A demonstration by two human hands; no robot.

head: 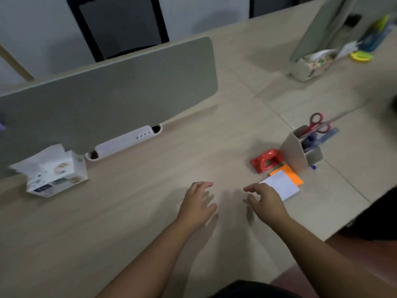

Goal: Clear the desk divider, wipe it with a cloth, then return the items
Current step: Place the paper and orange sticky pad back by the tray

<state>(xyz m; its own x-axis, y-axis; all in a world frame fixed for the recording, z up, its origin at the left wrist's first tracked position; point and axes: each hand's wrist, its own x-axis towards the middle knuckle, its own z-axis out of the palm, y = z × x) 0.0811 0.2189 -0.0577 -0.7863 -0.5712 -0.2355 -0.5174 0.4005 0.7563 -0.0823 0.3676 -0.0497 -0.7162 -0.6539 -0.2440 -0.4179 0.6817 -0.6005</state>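
Two hands, left hand [198, 204] and right hand [265, 202], hover empty mid-bench, fingers loosely spread. Risk: right reach clips holder [300, 147] near right edge, tipping scissors [318, 125].

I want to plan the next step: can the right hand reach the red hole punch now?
Probably yes. The right hand is open and holds nothing, and the red hole punch lies just beyond it on bare desk, with only the notepads beside the path.

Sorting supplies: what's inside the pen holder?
Inside the pen holder, red-handled scissors, a blue ruler and some pens stick out. Its walls hide their lower ends.
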